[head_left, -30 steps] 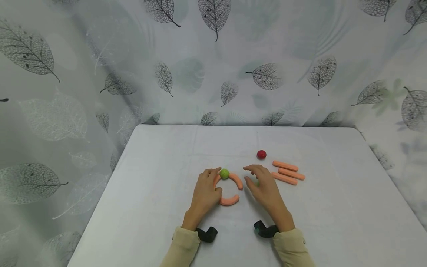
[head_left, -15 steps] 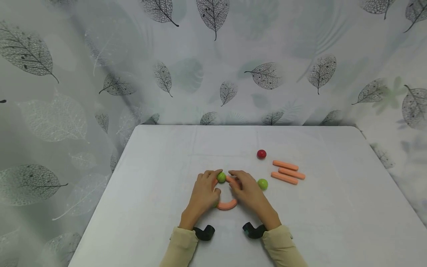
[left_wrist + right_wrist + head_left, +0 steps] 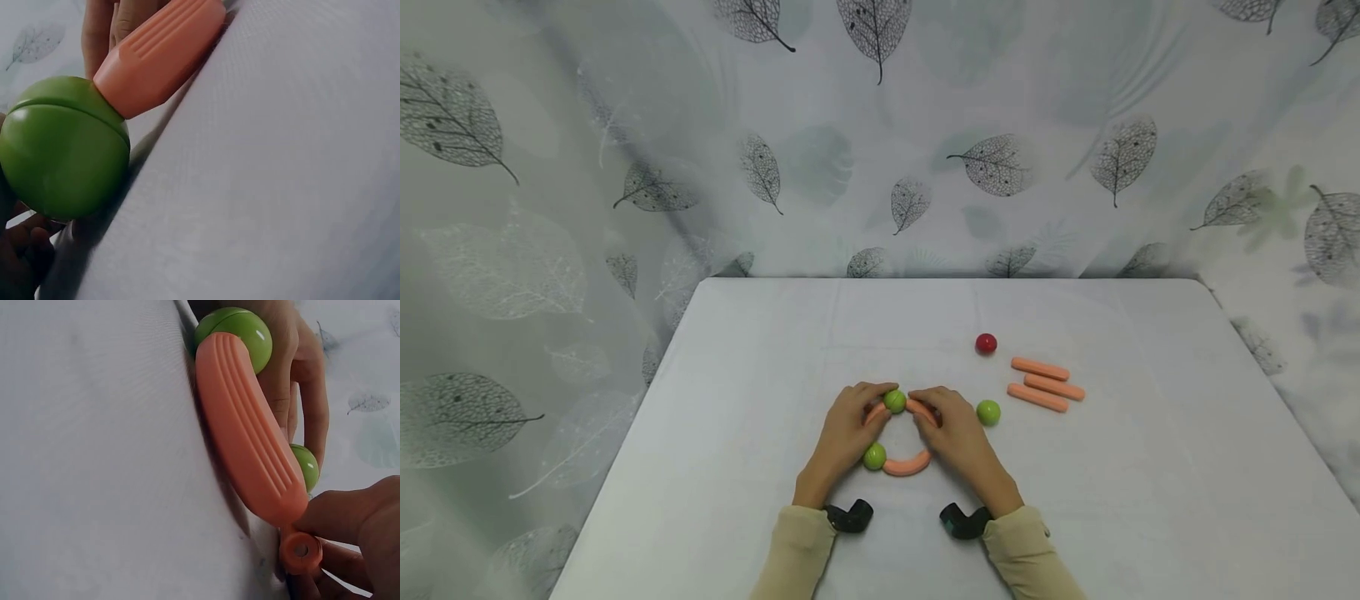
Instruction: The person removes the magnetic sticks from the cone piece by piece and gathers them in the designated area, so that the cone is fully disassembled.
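Curved orange toy sticks and green balls form a ring on the white table. My left hand (image 3: 842, 432) holds the upper left curved stick (image 3: 874, 412), its forefinger touching the top green ball (image 3: 895, 401). With thumb and fingers my right hand (image 3: 958, 433) pinches the upper right curved stick (image 3: 921, 407), whose end with a hole (image 3: 301, 551) shows in the right wrist view. A green ball (image 3: 875, 456) joins the ribbed bottom curved stick (image 3: 907, 465) at lower left. In the left wrist view a green ball (image 3: 62, 150) touches an orange stick (image 3: 162, 56).
Right of my right hand lies a loose green ball (image 3: 988, 412). A red ball (image 3: 986, 343) and three straight orange sticks (image 3: 1047, 386) lie farther back. The white table (image 3: 760, 333) meets a leaf-patterned curtain (image 3: 820, 167) behind.
My right hand has moved left from near the loose green ball to the upper right curved stick. The ring has shifted slightly left and nearer. My left thumb has moved up, uncovering the lower left ball.
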Demonstrator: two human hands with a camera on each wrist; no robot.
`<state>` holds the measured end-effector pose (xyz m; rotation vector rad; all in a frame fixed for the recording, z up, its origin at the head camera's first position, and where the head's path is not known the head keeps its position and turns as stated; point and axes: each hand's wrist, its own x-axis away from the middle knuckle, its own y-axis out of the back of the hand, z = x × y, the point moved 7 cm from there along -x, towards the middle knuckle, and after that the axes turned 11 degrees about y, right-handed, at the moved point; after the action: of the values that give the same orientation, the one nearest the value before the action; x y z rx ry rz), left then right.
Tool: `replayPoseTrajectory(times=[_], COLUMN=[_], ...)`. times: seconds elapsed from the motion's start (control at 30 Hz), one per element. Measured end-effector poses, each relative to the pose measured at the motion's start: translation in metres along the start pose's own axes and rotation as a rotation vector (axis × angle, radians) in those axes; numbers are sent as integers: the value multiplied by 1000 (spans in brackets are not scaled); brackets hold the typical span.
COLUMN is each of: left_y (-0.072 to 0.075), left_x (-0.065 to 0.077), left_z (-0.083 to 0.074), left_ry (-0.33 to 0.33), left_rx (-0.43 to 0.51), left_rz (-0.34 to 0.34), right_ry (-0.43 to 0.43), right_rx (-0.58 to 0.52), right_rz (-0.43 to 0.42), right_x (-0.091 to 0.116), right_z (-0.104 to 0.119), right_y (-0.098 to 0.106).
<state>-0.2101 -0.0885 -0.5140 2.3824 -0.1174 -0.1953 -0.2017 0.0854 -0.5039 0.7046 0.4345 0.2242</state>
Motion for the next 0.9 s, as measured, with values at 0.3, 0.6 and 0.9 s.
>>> replayPoseTrajectory(times=[0.3,0.6,0.9], left_y=[2,4,5], left_x=[0,-1,1], left_z=[-1,2,3], left_ry=[-56,-11,-4], left_rx=[37,29,44], left_rz=[-46,-94,-97], right_ry=[1,22,23], right_rx=[14,18,20], right_rz=[25,29,2], right_x=[-1,-1,-8], right_z=[2,2,6], right_y=[0,1,7])
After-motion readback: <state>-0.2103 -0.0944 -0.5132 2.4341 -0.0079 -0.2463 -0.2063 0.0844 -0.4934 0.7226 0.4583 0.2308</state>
